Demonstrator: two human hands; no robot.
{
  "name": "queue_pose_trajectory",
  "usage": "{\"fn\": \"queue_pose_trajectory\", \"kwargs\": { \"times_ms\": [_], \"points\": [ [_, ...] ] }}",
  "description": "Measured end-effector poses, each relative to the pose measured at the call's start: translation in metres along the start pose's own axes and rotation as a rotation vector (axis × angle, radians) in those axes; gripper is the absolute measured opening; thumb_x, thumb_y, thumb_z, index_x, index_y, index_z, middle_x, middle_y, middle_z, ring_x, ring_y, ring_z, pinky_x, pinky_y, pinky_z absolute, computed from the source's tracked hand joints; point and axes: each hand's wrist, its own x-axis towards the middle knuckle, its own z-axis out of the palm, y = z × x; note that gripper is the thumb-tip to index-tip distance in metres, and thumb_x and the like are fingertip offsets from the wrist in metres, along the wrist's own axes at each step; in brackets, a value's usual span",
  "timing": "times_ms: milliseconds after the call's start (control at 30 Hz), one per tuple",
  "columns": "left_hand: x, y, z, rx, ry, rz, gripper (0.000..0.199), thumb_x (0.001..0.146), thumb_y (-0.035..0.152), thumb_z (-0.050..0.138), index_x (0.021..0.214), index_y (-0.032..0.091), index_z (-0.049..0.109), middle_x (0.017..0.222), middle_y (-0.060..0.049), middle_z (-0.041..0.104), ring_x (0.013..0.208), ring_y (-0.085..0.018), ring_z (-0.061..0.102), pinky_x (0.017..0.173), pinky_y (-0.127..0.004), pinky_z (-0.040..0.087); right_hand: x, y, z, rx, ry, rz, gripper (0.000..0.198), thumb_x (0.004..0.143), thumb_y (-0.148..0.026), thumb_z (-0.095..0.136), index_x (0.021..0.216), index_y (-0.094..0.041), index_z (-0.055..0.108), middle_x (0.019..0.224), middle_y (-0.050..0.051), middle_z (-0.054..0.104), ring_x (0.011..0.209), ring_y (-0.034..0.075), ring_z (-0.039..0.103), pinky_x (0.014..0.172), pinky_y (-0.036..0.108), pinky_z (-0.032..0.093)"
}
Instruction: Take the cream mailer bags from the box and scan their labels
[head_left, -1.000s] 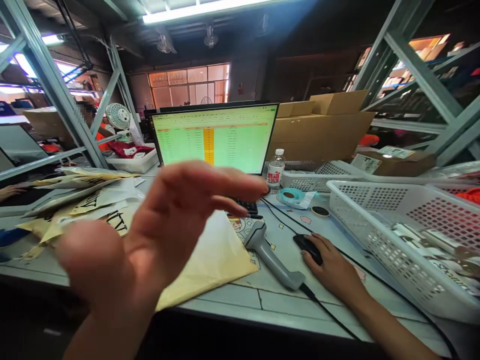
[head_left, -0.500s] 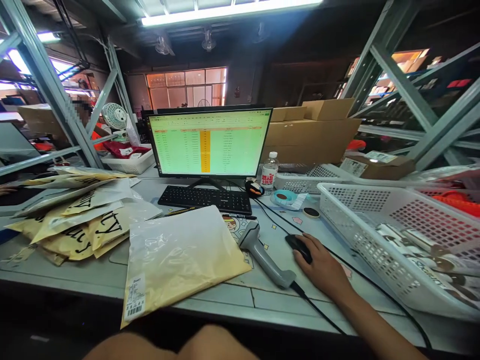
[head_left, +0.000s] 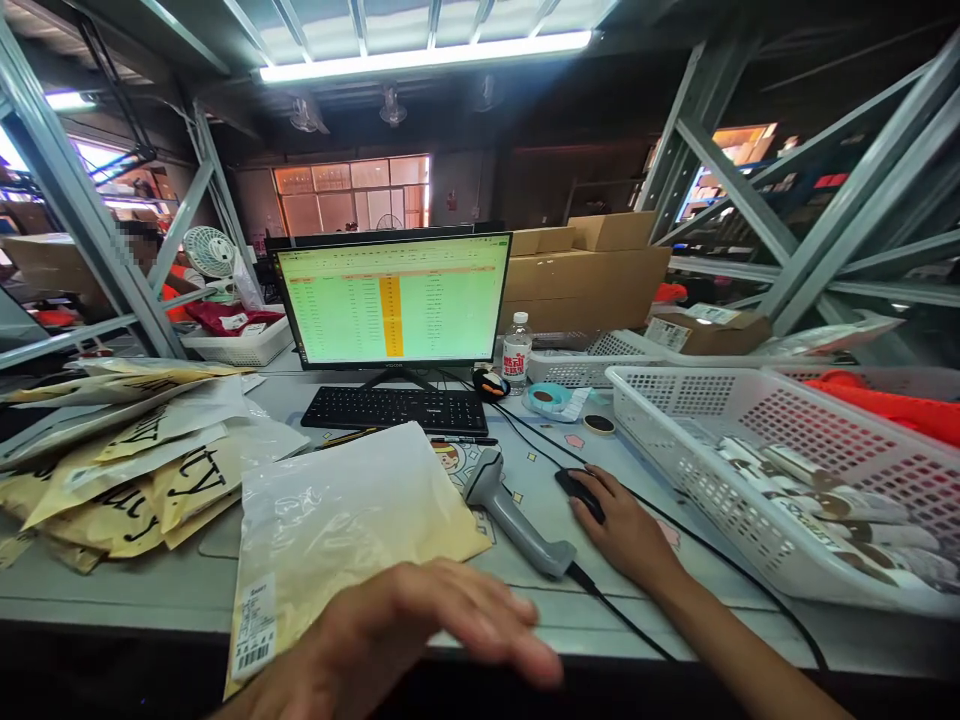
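My right hand (head_left: 630, 535) rests over a black computer mouse (head_left: 579, 492), its fingers curved around it. Low in front of the camera is my left hand (head_left: 409, 612), fingers stretched out and holding nothing. It overlaps the near edge of a pale yellow plastic mailer bag (head_left: 337, 500), which carries a barcode label (head_left: 256, 630) at its lower left corner; I cannot tell whether they touch. Between the bag and the mouse lies a grey barcode scanner (head_left: 517, 515) with a black cable. Behind them stand a black keyboard (head_left: 394, 408) and a monitor (head_left: 390, 305) showing a spreadsheet.
Several printed mailer bags (head_left: 176, 475) are piled at left. A white perforated basket (head_left: 720, 520) with wrapped rolls stands at right. A water bottle (head_left: 517, 355), blue tape roll (head_left: 551, 397) and cardboard boxes (head_left: 585, 290) are farther back. A co-worker (head_left: 139, 250) is at far left.
My left hand has come into view from below, over the mailer bag's near edge. The camera view has shifted slightly, moving the scene left. My right hand stays on the mouse.
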Motion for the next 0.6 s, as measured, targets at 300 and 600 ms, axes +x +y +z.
{"fn": "queue_pose_trajectory", "kwargs": {
  "times_ms": [300, 600],
  "points": [
    [0.055, -0.05, -0.075, 0.626, 0.001, -0.364, 0.042, 0.104, 0.055, 0.056, 0.129, 0.024, 0.069, 0.133, -0.007, 0.072, 0.123, -0.026, 0.066, 0.106, -0.037, 0.052, 0.001, 0.002, 0.004, 0.019, 0.002, 0.006, 0.049, 0.104, -0.053, 0.041, 0.135, -0.026, 0.068, 0.151, 0.012, 0.058, 0.133, 0.032, 0.063, 0.102, 0.048, 0.061],
    [0.151, -0.173, -0.131, 1.197, -0.028, -0.468, 0.041, 0.096, 0.035, 0.069, 0.132, 0.017, 0.067, 0.144, -0.016, 0.063, 0.139, -0.037, 0.052, 0.118, -0.056, 0.04, -0.001, 0.001, 0.004, 0.005, 0.004, 0.021, 0.047, 0.104, -0.052, 0.042, 0.136, -0.028, 0.067, 0.152, 0.011, 0.058, 0.131, 0.032, 0.063, 0.1, 0.049, 0.062]
  ]
}}
